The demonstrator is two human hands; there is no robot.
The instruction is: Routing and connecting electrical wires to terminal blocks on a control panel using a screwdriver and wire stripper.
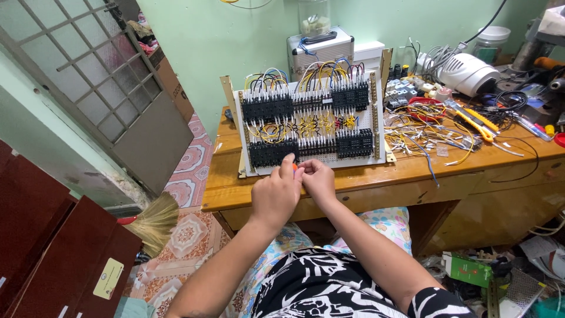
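A white perforated panel (365,121) leans upright on the wooden desk (329,179), carrying rows of black relay sockets (268,108) and yellow, blue and black wires. My left hand (276,191) and my right hand (318,179) meet at the panel's lower edge, below the bottom row of black sockets (271,153). Between the fingertips of both hands sits a small orange piece (294,167), mostly hidden by my fingers. I cannot tell which hand bears its weight.
Loose wires (424,132), a red tape roll (425,109), yellow cutters (477,123) and a white device (468,73) crowd the desk's right side. A metal case (321,50) stands behind the panel. A broom (154,221) lies on the tiled floor left; clutter fills the floor right.
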